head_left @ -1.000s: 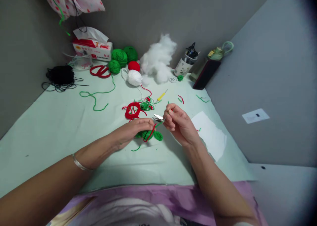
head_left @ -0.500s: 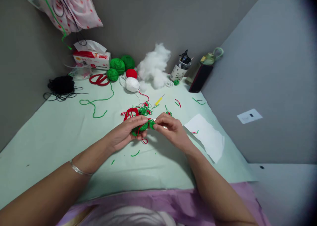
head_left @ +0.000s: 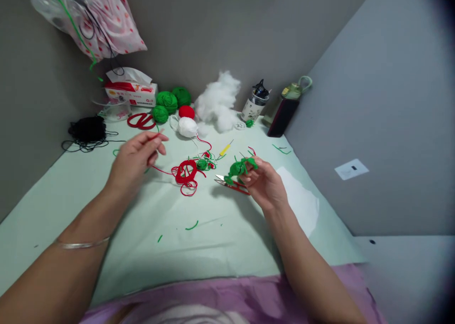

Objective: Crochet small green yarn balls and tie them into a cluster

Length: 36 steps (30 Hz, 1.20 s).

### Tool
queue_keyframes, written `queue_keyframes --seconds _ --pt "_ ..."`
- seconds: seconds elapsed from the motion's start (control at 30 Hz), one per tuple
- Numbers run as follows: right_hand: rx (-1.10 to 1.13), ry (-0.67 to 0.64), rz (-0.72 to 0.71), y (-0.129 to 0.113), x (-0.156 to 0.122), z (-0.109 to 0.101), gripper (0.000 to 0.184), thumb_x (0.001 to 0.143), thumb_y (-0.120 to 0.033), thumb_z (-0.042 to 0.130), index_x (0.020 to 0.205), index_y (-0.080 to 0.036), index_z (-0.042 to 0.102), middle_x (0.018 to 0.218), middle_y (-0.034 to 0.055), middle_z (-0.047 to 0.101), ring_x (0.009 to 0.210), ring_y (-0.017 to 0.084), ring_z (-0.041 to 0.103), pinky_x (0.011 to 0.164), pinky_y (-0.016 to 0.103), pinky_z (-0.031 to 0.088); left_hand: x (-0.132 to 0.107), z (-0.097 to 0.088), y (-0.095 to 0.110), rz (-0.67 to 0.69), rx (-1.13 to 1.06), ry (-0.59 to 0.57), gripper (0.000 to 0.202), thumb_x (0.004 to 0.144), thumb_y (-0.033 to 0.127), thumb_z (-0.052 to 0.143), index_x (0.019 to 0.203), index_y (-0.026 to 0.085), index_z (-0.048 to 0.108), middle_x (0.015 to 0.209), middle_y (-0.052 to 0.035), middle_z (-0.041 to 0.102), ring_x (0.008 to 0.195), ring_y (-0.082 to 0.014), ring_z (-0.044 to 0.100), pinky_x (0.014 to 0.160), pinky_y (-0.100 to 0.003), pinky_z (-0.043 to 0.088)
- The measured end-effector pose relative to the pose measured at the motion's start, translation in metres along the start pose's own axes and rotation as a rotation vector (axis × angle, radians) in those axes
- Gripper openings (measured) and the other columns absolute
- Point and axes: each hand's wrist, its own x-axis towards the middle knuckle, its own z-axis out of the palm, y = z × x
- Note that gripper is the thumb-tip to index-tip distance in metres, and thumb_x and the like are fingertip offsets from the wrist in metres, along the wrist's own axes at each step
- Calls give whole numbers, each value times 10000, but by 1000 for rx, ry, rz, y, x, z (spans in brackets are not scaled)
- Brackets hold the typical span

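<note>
My left hand (head_left: 133, 160) is raised at the left, its fingers pinched on a strand of red yarn (head_left: 161, 170). The strand runs down to a loose red coil (head_left: 186, 172) lying on the table. In my right hand (head_left: 266, 182) is a small green crocheted piece (head_left: 239, 168) with lobes and short yarn ends sticking out. Just under it lie thread snips (head_left: 236, 186) with red handles, blades pointing left, partly hidden by the hand. Beyond the coil sits a small cluster of green and red crocheted bits (head_left: 204, 164).
Along the back stand a tissue box (head_left: 131, 94), green yarn balls (head_left: 167, 102), a white yarn ball (head_left: 187, 127), fluffy stuffing (head_left: 218, 101), a pen cup (head_left: 255, 103) and a bottle (head_left: 284, 108). Red scissors (head_left: 141, 121), black yarn (head_left: 88, 129), a yellow-handled hook (head_left: 225, 149) and white paper (head_left: 300, 203) lie around.
My hands have moved apart. The left let go of the green piece and went left with red yarn; the right carried the piece rightward. The coil and snips are now more exposed.
</note>
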Motion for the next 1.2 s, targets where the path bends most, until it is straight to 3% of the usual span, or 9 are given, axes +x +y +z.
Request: queue_keyframes --seconds 0.03,0.1,0.17,0.4,0.57,0.7,0.8,1.0,1.2 --pt "38 8 17 0 0 1 198 721 -314 754 717 -213 583 692 -15 512 602 112 436 501 227 372 4 -5 -2 133 178 99 180 847 263 706 1019 210 713 911 0 658 771 -140 533 691 -258 420" --pt "89 -3 45 1 -1 2 193 724 -289 756 706 -207 583 689 -16 508 603 105 429 509 218 376 5 -8 -7 373 454 257 263 763 245 797 1018 241 733 1095 -5 654 1149 -263 521 994 -367 400" --pt "99 -44 61 4 -3 3 194 748 -283 750 692 -199 584 683 -17 497 607 103 428 522 218 383 -3 2 -10 447 510 184 229 859 282 731 1086 269 707 1193 -15 638 1267 -292 493 1120 -424 323" --pt "67 -166 148 15 -10 11 190 767 -306 794 721 -168 671 693 -11 545 604 92 460 560 210 398 -62 70 -13 556 388 -344 355 898 370 734 1194 249 580 1228 -102 649 1218 -264 585 1061 -405 452" --pt "33 -217 175 20 -14 18 206 777 -335 805 738 -163 698 695 -4 564 607 90 478 575 204 408 -68 78 -16 691 392 -156 298 907 339 729 1137 236 568 1059 -78 662 1062 -241 629 924 -379 517" --pt "15 -240 187 22 -16 21 218 776 -336 807 714 -161 694 714 10 580 617 95 485 579 212 408 -63 74 -16 769 363 -141 120 950 169 648 1051 226 619 968 -47 657 936 -193 632 822 -328 525" --pt "23 -227 200 23 -16 22 218 762 -330 816 716 -155 693 704 11 578 614 94 488 569 208 398 -63 70 -10 685 288 -130 116 956 108 599 950 216 642 929 -31 645 914 -168 625 835 -308 503" --pt "65 -196 206 21 -15 22 224 748 -289 817 680 -150 655 666 -12 550 591 82 477 549 194 380 -61 65 -2 158 -42 -83 121 969 244 591 855 208 606 940 -24 660 871 -161 621 785 -305 483" --pt "41 -213 187 22 -16 20 212 764 -313 818 721 -151 689 680 -5 579 607 84 502 566 195 399 -58 70 -8 -45 -141 -316 385 792 303 815 1085 242 572 1163 -31 657 1149 -213 623 990 -357 462"
